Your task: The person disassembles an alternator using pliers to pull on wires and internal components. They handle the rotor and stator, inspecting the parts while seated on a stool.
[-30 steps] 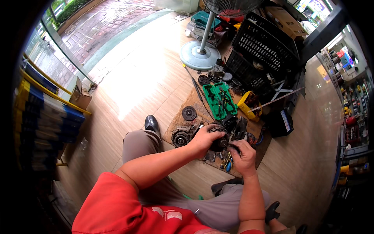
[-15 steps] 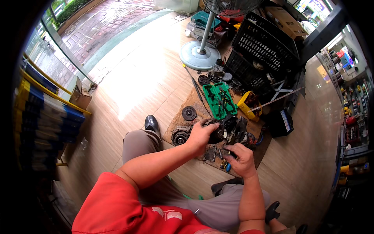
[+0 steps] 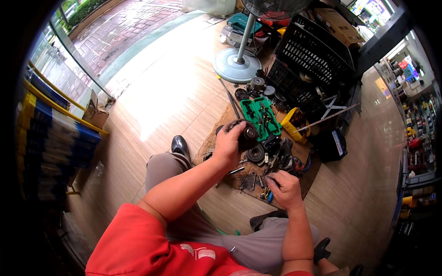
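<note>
Near the green tool case [image 3: 263, 136], off its near left corner, the left hand [image 3: 228, 143] grips a dark round part [image 3: 249, 134] over the brown board [image 3: 241, 182]; the right hand [image 3: 286, 187], nearer the person than the case, has curled fingers, their contents unclear. The step seems to be one-handed handling of that part, and the next move would call for a secure grip. The case lies open with pliers inside; to its right, a yellow container [image 3: 288, 125] holds dark pieces.
</note>
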`<action>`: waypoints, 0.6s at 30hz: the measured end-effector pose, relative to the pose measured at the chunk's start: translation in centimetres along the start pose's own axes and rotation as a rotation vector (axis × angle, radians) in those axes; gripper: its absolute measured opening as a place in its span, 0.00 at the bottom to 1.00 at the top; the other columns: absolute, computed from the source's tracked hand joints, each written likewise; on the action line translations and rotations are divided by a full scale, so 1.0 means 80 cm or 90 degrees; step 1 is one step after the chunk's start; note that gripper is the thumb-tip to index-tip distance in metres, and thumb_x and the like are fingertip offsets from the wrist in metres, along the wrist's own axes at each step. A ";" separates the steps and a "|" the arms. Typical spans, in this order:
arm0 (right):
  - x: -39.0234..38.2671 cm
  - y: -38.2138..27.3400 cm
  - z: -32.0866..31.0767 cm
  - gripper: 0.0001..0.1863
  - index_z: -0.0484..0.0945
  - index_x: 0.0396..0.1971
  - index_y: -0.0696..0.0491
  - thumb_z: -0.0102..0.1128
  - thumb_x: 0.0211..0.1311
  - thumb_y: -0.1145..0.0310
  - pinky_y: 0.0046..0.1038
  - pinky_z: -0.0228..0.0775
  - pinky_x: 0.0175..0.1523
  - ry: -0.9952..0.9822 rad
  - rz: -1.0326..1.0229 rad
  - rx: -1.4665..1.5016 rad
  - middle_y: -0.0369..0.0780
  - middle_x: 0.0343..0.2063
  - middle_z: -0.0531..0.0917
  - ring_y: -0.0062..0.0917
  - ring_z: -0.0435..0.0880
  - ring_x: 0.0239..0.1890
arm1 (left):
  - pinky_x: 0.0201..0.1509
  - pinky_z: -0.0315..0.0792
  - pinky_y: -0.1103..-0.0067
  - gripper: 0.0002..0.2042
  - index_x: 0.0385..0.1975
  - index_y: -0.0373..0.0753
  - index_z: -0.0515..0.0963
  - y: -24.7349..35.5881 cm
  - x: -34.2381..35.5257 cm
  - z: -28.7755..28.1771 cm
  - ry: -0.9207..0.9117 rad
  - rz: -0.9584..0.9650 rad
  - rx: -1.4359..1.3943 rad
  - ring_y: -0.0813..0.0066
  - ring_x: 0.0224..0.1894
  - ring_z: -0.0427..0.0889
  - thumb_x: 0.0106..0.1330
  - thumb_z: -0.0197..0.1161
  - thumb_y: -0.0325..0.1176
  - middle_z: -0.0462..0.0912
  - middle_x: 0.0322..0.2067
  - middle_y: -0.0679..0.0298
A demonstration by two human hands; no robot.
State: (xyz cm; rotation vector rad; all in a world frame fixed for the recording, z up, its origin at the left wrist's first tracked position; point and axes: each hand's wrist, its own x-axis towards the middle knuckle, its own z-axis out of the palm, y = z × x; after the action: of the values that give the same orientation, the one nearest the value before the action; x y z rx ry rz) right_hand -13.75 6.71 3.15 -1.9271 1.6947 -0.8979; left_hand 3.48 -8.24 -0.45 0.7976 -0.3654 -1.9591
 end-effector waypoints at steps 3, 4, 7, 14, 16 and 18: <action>0.000 0.001 0.002 0.05 0.84 0.31 0.58 0.68 0.56 0.73 0.32 0.70 0.29 0.017 -0.008 -0.009 0.44 0.22 0.80 0.36 0.80 0.23 | 0.41 0.84 0.65 0.12 0.48 0.35 0.74 0.019 0.011 0.001 0.037 0.046 0.023 0.65 0.37 0.85 0.72 0.58 0.35 0.83 0.38 0.58; 0.000 0.002 0.002 0.05 0.84 0.31 0.57 0.68 0.57 0.72 0.32 0.70 0.28 0.023 -0.007 -0.010 0.43 0.22 0.80 0.36 0.81 0.23 | 0.42 0.84 0.64 0.12 0.48 0.34 0.73 0.024 0.013 0.002 0.057 0.077 0.023 0.65 0.37 0.86 0.73 0.57 0.35 0.83 0.38 0.58; -0.001 0.005 -0.001 0.05 0.84 0.31 0.56 0.68 0.57 0.72 0.33 0.71 0.29 0.031 0.003 -0.033 0.43 0.23 0.80 0.38 0.81 0.24 | 0.42 0.84 0.64 0.12 0.48 0.34 0.73 0.040 0.016 0.002 0.055 0.110 -0.005 0.65 0.38 0.86 0.73 0.56 0.34 0.83 0.38 0.57; -0.007 0.019 -0.028 0.05 0.85 0.33 0.54 0.65 0.59 0.70 0.34 0.74 0.33 0.056 0.051 -0.136 0.44 0.26 0.82 0.40 0.83 0.29 | 0.46 0.84 0.61 0.11 0.48 0.35 0.74 0.055 0.017 -0.005 0.055 0.125 -0.034 0.64 0.40 0.86 0.75 0.54 0.35 0.83 0.39 0.58; -0.009 0.024 -0.036 0.05 0.85 0.34 0.54 0.65 0.59 0.70 0.34 0.75 0.35 0.060 0.062 -0.146 0.44 0.27 0.83 0.41 0.83 0.30 | 0.46 0.84 0.61 0.11 0.48 0.35 0.74 0.056 0.018 -0.007 0.049 0.125 -0.040 0.64 0.40 0.86 0.75 0.54 0.35 0.83 0.39 0.58; -0.011 0.028 -0.042 0.06 0.85 0.34 0.54 0.65 0.59 0.70 0.34 0.75 0.36 0.066 0.078 -0.151 0.44 0.29 0.84 0.41 0.84 0.32 | 0.46 0.84 0.61 0.11 0.48 0.35 0.74 0.058 0.019 -0.008 0.042 0.128 -0.044 0.64 0.40 0.86 0.75 0.54 0.35 0.83 0.40 0.59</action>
State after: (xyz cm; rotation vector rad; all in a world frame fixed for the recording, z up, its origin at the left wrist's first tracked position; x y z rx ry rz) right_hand -17.75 7.54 3.84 -1.9258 2.0366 -0.7922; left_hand 6.48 -11.81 1.05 0.7500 -0.3237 -1.7448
